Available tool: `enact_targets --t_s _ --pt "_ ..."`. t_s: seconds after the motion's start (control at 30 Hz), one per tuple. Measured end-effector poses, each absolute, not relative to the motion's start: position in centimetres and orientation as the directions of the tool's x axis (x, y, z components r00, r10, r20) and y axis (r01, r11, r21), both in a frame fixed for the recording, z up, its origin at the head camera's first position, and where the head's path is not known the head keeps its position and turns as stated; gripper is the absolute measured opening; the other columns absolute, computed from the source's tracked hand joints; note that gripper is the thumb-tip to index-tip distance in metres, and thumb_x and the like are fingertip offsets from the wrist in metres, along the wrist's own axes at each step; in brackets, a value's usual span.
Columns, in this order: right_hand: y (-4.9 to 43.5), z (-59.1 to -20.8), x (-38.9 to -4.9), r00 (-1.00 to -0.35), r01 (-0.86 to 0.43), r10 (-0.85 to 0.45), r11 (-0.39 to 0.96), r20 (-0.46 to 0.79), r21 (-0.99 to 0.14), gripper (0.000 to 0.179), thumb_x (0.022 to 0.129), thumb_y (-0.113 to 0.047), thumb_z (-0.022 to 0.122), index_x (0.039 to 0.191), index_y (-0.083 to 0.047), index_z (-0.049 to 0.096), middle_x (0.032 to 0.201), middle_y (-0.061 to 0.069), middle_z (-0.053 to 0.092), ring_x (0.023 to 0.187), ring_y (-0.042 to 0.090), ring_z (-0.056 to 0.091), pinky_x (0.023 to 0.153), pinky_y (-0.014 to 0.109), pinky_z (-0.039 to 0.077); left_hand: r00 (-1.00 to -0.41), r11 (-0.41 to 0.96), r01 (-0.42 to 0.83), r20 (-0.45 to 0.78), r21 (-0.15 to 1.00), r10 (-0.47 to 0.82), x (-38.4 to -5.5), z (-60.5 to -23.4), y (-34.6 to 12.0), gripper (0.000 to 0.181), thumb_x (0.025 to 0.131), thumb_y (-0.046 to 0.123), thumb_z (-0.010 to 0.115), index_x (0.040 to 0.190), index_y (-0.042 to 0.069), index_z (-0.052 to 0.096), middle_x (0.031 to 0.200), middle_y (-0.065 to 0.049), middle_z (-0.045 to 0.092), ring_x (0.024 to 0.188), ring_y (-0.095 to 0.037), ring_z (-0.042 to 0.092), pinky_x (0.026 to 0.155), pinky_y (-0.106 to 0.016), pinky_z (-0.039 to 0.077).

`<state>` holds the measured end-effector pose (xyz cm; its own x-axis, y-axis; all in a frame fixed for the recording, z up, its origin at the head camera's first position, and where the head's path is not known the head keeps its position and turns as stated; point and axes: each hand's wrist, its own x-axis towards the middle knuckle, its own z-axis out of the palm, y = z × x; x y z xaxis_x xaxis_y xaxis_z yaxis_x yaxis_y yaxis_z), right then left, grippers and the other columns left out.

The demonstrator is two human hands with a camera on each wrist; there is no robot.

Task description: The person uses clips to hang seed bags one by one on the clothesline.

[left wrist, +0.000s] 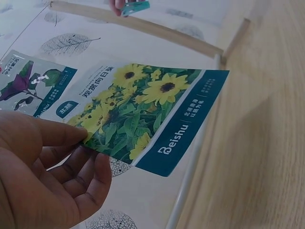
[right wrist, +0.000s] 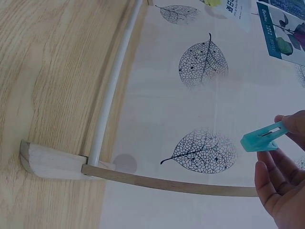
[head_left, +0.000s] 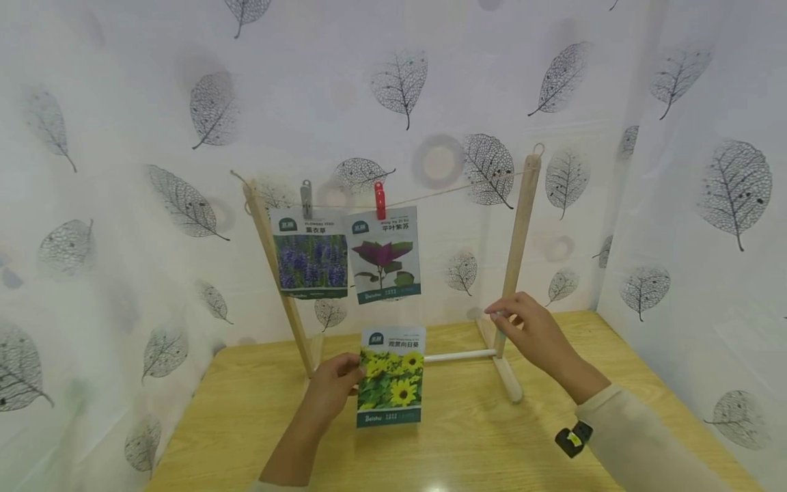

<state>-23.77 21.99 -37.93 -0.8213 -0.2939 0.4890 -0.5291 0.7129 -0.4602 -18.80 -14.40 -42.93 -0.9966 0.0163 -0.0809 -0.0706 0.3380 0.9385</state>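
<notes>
My left hand pinches the left edge of a seed packet printed with yellow sunflowers, held upright over the table. In the left wrist view the thumb lies across the front of the packet, the other fingers curled behind. My right hand is raised beside the right post. Between its thumb and fingertips is a turquoise clothes peg. On the string above hang a lavender packet by a grey peg and a purple-leaf packet by a red peg.
A wooden frame with a left post and right post holds the string. A white rod joins the posts low down. The wooden table meets a leaf-patterned curtain behind.
</notes>
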Motion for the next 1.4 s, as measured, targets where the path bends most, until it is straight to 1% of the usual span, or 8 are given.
enact_targets --t_s 0.2,0.5,0.73,0.93,1.0,1.1,1.23,1.4 --pt "22.1 -37.3 -23.8 -0.807 -0.545 -0.307 0.715 0.505 -0.437 0.015 0.098 -0.025 0.057 0.108 -0.021 0.069 0.107 -0.003 0.062 0.092 0.011 0.058 0.076 0.031 0.053 -0.995 0.336 -0.076 -0.092 0.939 0.032 -19.2 -42.8 -14.2 0.023 0.098 0.017 0.055 0.116 0.006 0.063 0.112 -0.008 0.064 0.094 -0.016 0.061 0.083 -0.040 0.056" --pt "22.3 -36.5 -24.3 -0.799 -0.556 -0.317 0.712 0.511 -0.428 0.016 0.099 -0.027 0.056 0.109 -0.023 0.069 0.106 -0.003 0.061 0.089 0.012 0.058 0.075 0.033 0.053 -0.996 0.341 -0.050 -0.074 0.939 0.057 -19.3 -42.5 -13.9 0.027 0.098 0.020 0.055 0.121 0.007 0.062 0.115 -0.008 0.065 0.095 -0.016 0.062 0.082 -0.035 0.056" --pt "22.2 -35.8 -24.3 -0.792 -0.571 -0.327 0.695 0.515 -0.437 0.016 0.098 -0.027 0.057 0.110 -0.025 0.067 0.108 -0.005 0.060 0.085 0.010 0.059 0.071 0.029 0.053 -0.996 0.346 -0.039 -0.063 0.937 0.057 -19.4 -42.2 -13.6 0.025 0.099 0.020 0.054 0.119 0.008 0.063 0.116 -0.008 0.065 0.097 -0.017 0.063 0.086 -0.040 0.056" --pt "21.9 -35.2 -24.4 -0.777 -0.592 -0.337 0.676 0.531 -0.438 0.017 0.098 -0.024 0.058 0.111 -0.022 0.068 0.115 -0.001 0.061 0.083 0.011 0.060 0.068 0.027 0.054 -0.995 0.351 -0.036 -0.066 0.936 0.075 -19.7 -41.9 -13.3 0.028 0.099 0.022 0.054 0.123 0.009 0.061 0.119 -0.007 0.064 0.100 -0.017 0.062 0.087 -0.040 0.055" --pt "21.9 -35.0 -24.5 -0.773 -0.596 -0.338 0.676 0.537 -0.432 0.017 0.098 -0.023 0.058 0.112 -0.021 0.068 0.116 -0.001 0.061 0.083 0.011 0.060 0.068 0.027 0.054 -0.994 0.350 -0.036 -0.068 0.936 0.081 -19.8 -41.9 -13.2 0.029 0.099 0.021 0.053 0.124 0.009 0.061 0.121 -0.007 0.064 0.101 -0.017 0.062 0.088 -0.041 0.055" --pt "21.9 -34.7 -24.6 -0.766 -0.602 -0.340 0.676 0.545 -0.425 0.018 0.098 -0.022 0.058 0.112 -0.020 0.068 0.114 0.000 0.061 0.082 0.011 0.060 0.067 0.026 0.054 -0.994 0.346 -0.032 -0.066 0.938 0.086 -19.9 -41.8 -13.0 0.028 0.100 0.021 0.053 0.124 0.008 0.061 0.120 -0.008 0.063 0.101 -0.017 0.062 0.087 -0.040 0.055" --pt "21.9 -34.2 -24.6 -0.758 -0.610 -0.342 0.674 0.555 -0.418 0.017 0.098 -0.022 0.058 0.112 -0.020 0.068 0.113 0.000 0.062 0.082 0.011 0.060 0.067 0.027 0.055 -0.994 0.360 -0.015 -0.053 0.933 0.094 -19.9 -41.7 -12.7 0.030 0.100 0.020 0.052 0.126 0.007 0.059 0.120 -0.009 0.063 0.100 -0.018 0.062 0.082 -0.034 0.056" --pt "21.8 -33.5 -24.7 -0.753 -0.612 -0.346 0.679 0.560 -0.404 0.017 0.098 -0.023 0.058 0.111 -0.021 0.068 0.114 -0.001 0.062 0.082 0.011 0.061 0.067 0.028 0.054 -0.994 0.373 -0.019 -0.057 0.928 0.089 -20.0 -41.7 -12.5 0.030 0.100 0.019 0.052 0.126 0.006 0.059 0.120 -0.009 0.063 0.098 -0.017 0.062 0.083 -0.034 0.056"
